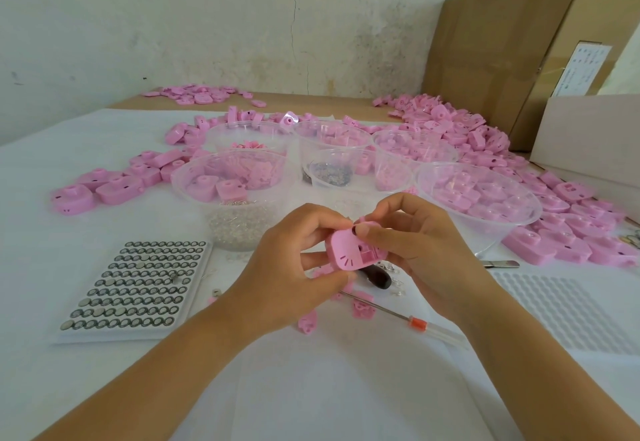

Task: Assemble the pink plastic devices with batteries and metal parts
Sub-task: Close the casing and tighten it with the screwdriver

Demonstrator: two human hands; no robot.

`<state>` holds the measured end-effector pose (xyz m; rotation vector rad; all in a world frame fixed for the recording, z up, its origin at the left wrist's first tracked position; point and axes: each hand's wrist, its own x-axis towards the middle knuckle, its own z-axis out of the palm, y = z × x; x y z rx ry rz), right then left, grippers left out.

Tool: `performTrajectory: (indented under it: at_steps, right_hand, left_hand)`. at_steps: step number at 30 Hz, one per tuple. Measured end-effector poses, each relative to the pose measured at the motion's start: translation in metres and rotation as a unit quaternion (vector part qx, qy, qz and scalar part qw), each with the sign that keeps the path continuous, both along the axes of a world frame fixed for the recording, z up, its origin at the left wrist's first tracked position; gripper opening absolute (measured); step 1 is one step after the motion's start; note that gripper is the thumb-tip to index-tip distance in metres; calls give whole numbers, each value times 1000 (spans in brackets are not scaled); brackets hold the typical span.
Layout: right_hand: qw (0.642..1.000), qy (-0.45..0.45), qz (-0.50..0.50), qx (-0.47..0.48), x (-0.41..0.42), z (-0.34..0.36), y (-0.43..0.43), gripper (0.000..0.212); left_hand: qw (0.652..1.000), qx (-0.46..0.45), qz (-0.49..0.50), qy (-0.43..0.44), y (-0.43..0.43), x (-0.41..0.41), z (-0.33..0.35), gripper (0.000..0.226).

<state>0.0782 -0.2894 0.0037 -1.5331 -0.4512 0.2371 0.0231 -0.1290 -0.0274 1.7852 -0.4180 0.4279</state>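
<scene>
I hold one pink plastic device (346,253) above the table between both hands. My left hand (294,267) grips its left side with curled fingers. My right hand (415,243) grips its right side, thumb tip pressing on the top near a dark hole. A tray of button batteries (135,285) lies at the left. A clear bowl of small metal parts (235,222) stands just beyond my left hand. Small pink pieces (308,323) lie on the white sheet under my hands.
Several clear bowls (478,195) of pink parts stand in the middle. Heaps of pink devices (571,219) spread left and right. A thin rod with a red collar (415,323), a dark-handled tool (377,278), a white empty tray (568,309) and cardboard boxes (502,53) lie to the right.
</scene>
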Motion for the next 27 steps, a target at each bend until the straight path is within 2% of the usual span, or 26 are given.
performTrajectory:
  at_steps: [6,8,13,19,21,23,25,27]
  right_hand:
    - [991,-89,-30,-98,-8,-5,10,21]
    - [992,-88,-32,-88,-8,-5,10,22]
    - [997,-60,-20,-47,-9,-3,9,25]
    - [998,-49,-30,-30,-10,-6,10,25]
    - [997,-46,-33,-47,-8,-7,9,22]
    - [996,-54,-20,-62,-5,-7,7,13]
    - [999,-38,32,-6,-2,-4,4,5]
    - [991,2,105,82,0,-2,1,18]
  left_hand:
    - [995,94,41,-11,1,0,-3,58]
    - [991,122,42,-25,0,-1,-1,57]
    - [976,199,55,-69,-3,-4,1,39]
    - [962,249,62,-89,-3,-5,-1,43]
    - [970,221,61,-81,-3,-4,0,42]
    - [989,126,50,-52,-3,-4,2,47]
    - [1000,-14,27,-2,-1,-3,6,47]
    - [988,-151,3,40,4,-1,10,40]
